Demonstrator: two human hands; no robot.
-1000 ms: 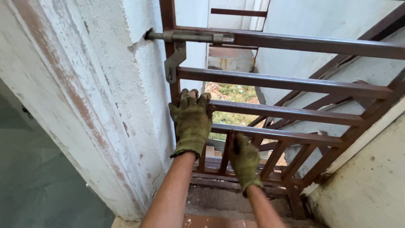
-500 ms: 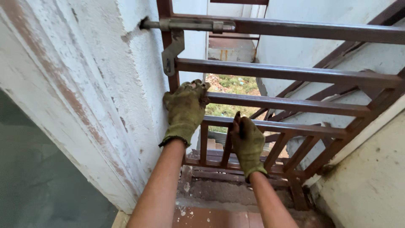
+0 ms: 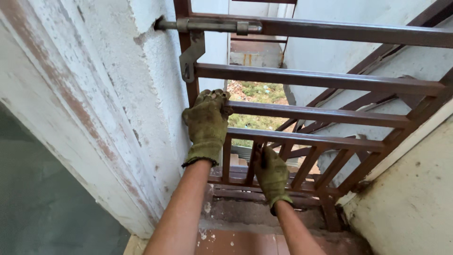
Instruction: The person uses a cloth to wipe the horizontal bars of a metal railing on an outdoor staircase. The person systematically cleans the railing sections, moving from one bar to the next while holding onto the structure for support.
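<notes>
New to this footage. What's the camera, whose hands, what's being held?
There is one view, from a camera worn on the person's head, looking down along both bare forearms. No machine is involved: the hands wear worn olive-green work gloves. The left hand grips the brown-painted metal gate where a horizontal bar meets the upright by the wall. The right hand is lower, closed around a short upright bar of the same gate. At the top, a grey metal sliding bolt runs from the gate into a hole in the peeling white plaster wall. Below lies a dusty reddish floor, and a strip of weedy ground shows through the bars.
</notes>
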